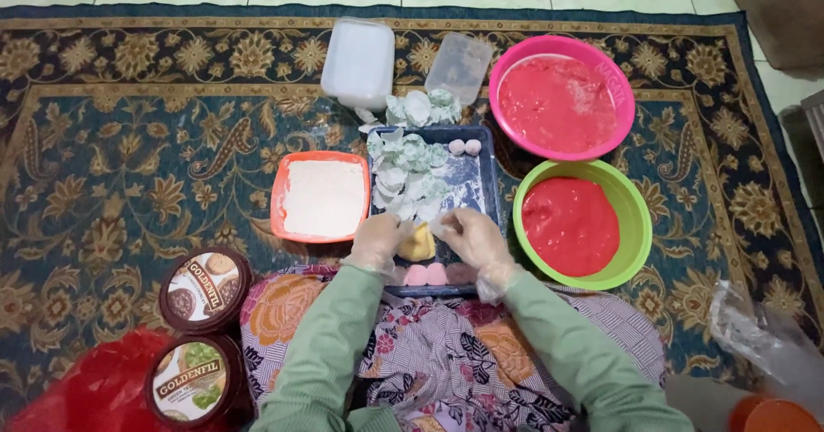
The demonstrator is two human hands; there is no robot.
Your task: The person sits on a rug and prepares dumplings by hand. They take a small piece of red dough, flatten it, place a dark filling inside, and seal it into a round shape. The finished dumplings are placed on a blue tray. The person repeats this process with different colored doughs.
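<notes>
Both gloved hands close on a yellowish dough lump (420, 243) over the near end of the dark blue rectangular tray (489, 170): left hand (378, 241) cups its left side, right hand (470, 239) pinches from the right.

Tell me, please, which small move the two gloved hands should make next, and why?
Probably set the yellowish lump down beside the pink balls at the near edge of the blue tray. The left hand and right hand both touch it, it looks rounded, and finished balls already lie in a row there.
</notes>
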